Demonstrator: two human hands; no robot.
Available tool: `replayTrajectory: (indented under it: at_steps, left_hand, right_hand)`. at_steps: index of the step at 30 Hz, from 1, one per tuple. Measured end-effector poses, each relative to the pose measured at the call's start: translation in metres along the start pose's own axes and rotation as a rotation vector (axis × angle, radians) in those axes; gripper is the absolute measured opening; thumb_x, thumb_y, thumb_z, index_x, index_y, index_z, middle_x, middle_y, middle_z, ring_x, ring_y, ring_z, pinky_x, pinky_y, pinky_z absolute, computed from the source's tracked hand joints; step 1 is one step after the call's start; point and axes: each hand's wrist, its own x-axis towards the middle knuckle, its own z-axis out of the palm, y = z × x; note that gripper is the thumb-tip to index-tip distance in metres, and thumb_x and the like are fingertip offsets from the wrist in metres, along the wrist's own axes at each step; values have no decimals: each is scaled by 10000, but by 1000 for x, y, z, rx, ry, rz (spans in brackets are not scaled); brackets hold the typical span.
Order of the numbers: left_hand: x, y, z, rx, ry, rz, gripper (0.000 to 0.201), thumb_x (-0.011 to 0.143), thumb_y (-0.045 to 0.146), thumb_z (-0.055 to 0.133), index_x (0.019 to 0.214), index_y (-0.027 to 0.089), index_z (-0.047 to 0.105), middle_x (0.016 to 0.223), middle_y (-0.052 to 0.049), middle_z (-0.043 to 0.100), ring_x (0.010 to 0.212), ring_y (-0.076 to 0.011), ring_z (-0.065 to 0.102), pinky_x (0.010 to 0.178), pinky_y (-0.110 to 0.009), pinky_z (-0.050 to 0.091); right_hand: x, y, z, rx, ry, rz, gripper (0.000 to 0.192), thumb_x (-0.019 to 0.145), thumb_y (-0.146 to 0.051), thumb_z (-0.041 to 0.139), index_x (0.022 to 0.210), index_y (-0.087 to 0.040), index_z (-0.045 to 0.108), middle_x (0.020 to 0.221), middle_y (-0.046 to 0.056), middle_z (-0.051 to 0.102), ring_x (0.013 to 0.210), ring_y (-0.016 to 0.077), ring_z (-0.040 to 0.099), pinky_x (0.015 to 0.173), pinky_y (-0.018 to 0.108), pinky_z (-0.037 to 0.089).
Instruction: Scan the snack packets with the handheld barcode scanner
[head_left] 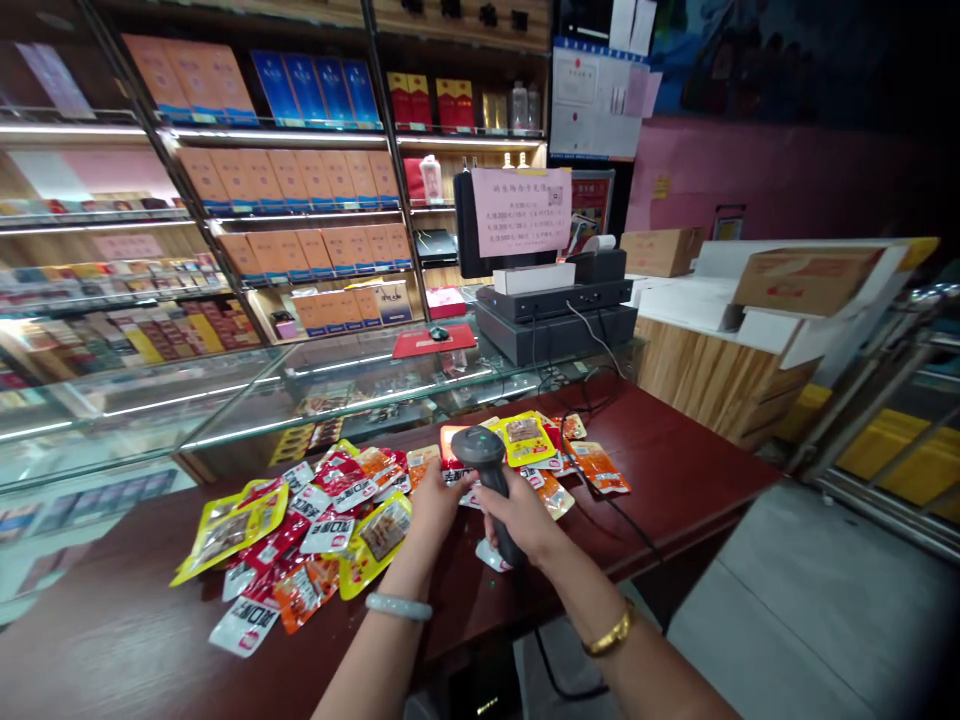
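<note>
Dark red wood forms the shop counter [675, 470], where the right hand [525, 520] is wrapped around the grip of a barcode scanner [484, 460] aimed down at a packet that the left hand [435, 500] pins flat with its fingers. Around them snack packets [322, 530] lie scattered in one loose heap, with nothing set apart in a separate pile, so judging by that most of the scanning looks left to do. Beyond stand the glass display case [225, 400], the till [559, 310] and shelves of boxes [300, 180].
</note>
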Motion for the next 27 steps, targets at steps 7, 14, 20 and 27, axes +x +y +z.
replayTrajectory:
  at_steps: [7, 14, 20, 27]
  left_hand:
    - [-12, -45, -73, 277, 232, -368, 606, 908, 604, 617, 1317, 158, 587, 1191, -233, 744, 1115, -425, 702, 901, -501, 531]
    - [-18, -21, -66, 521, 325, -99, 507, 955, 439, 579, 1381, 166, 615, 1437, -209, 639, 1373, -386, 537, 1120, -506, 415]
    - [-24, 30, 0, 678, -167, 88, 452, 973, 559, 524, 1024, 184, 772, 1127, -185, 769, 1141, -380, 681, 998, -476, 453]
    - [-30, 62, 31, 725, -206, 125, 399, 912, 403, 607, 1139, 110, 753, 1198, -237, 729, 1206, -391, 636, 1025, -484, 425]
  right_hand:
    - [-3, 7, 25, -113, -128, 50, 350, 861, -388, 746, 1078, -223, 526, 449, -137, 510, 351, 118, 499, 389, 210, 435]
    - [-8, 12, 10, -125, -67, 68, 334, 866, -391, 738, 1070, -222, 536, 475, -132, 518, 364, 116, 510, 405, 213, 438]
    - [-12, 7, -23, -121, 72, -15, 365, 813, -468, 703, 1039, -216, 567, 479, -118, 499, 363, 122, 468, 396, 239, 415]
    - [-17, 14, -49, -138, 181, -12, 347, 783, -475, 675, 979, -225, 536, 459, -113, 512, 358, 129, 459, 394, 256, 435]
